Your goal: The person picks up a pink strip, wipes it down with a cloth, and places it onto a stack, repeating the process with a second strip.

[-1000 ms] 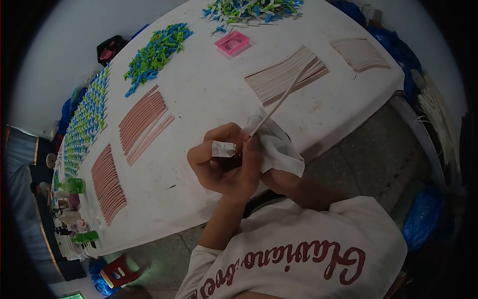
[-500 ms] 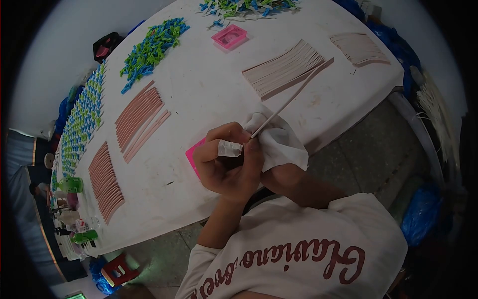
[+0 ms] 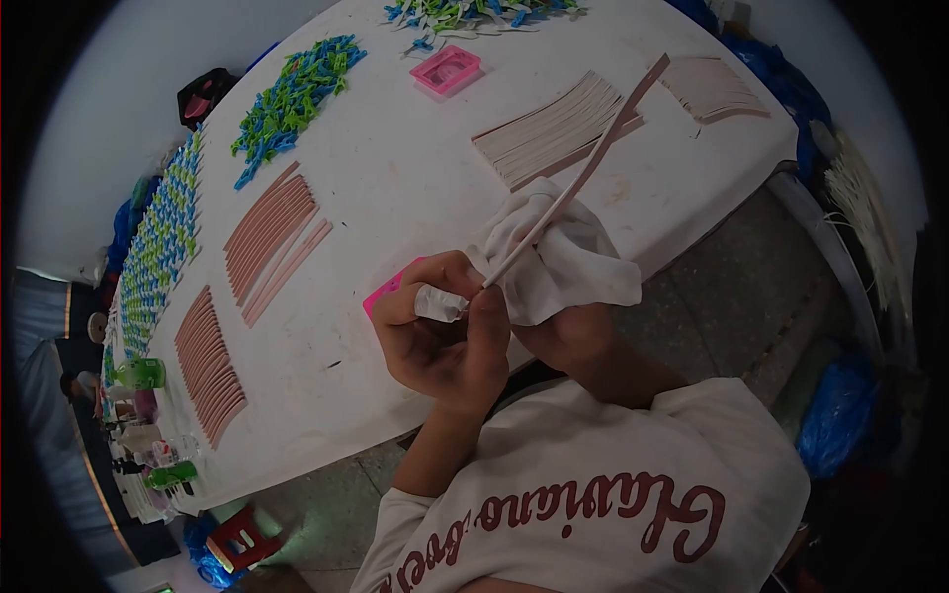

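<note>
A long, thin pinkish-brown strip (image 3: 593,163) slants up and right from my hands. My left hand (image 3: 445,341), with white tape round one finger, is closed in a pinch on the strip's lower end. A crumpled white cloth (image 3: 583,262) is held in my right hand (image 3: 568,334), whose fingers are mostly hidden by it. The strip passes over the cloth. Partly behind my left hand lies a bright pink tray (image 3: 381,296). Flat on the table, a row of pale strips (image 3: 549,128) lies beneath the held strip's far part.
On the white table (image 3: 366,217) are more strip rows (image 3: 267,237), (image 3: 210,366) at left and a strip row (image 3: 717,89) at far right. Blue and green clips form a pile (image 3: 297,99) and a long array (image 3: 163,247). A pink container (image 3: 445,69) sits farther back.
The held strip has swung closer to the camera, its far end rising up and over the pale row. The white cloth has shifted right and spread; my left hand moved slightly left.
</note>
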Motion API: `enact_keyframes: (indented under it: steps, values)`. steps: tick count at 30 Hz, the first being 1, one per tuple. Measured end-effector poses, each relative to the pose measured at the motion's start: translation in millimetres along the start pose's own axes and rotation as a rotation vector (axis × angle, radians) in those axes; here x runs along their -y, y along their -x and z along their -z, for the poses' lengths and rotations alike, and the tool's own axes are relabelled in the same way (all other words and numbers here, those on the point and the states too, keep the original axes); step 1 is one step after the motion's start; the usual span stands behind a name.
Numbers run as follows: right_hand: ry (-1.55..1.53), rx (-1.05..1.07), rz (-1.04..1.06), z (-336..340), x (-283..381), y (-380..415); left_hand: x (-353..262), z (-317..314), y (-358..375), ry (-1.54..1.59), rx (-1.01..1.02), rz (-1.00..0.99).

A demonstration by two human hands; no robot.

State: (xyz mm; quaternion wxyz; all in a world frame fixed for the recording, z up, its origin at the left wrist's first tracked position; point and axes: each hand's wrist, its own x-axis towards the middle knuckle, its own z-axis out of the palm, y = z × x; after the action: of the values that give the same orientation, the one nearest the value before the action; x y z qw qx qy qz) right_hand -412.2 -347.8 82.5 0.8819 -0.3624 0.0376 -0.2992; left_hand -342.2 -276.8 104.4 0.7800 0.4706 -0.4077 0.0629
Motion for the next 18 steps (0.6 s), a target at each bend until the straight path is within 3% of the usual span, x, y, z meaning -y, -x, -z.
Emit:
enact_keyframes:
  steps: [1,2,4,8,10,11,13,15,18]
  values:
    - [0.441,-0.122,0.062,0.9,1.5,-0.3,-0.8,1.4,0.3,0.005,0.002,0.018]
    - [0.441,-0.124,0.063,4.9,-0.2,-3.2,-1.3,2.4,0.7,0.01,0.005,0.037]
    - [-0.289,0.193,0.099,14.3,-6.5,-10.0,-1.2,3.7,2.2,0.065,-0.012,0.05]
    - [-0.341,0.109,0.144,2.0,1.1,-8.1,-3.8,6.8,2.2,0.091,-0.039,0.08]
    - [0.176,0.01,0.262,-0.7,10.0,-8.4,-4.9,8.1,1.9,0.121,-0.046,0.084]
    - [0.175,0.009,0.263,0.0,9.8,-9.3,-5.5,8.9,1.6,0.151,-0.055,0.088]
    - [-0.261,0.031,0.114,0.9,8.5,-10.8,-7.9,10.7,1.3,0.137,-0.058,0.104]
    - [-0.259,-0.006,0.137,-8.1,7.7,-9.5,-7.1,12.7,-0.3,0.125,-0.062,0.12]
    - [-0.29,-0.019,0.139,-6.7,7.0,-7.2,0.1,14.0,-1.8,0.161,0.002,-0.005]
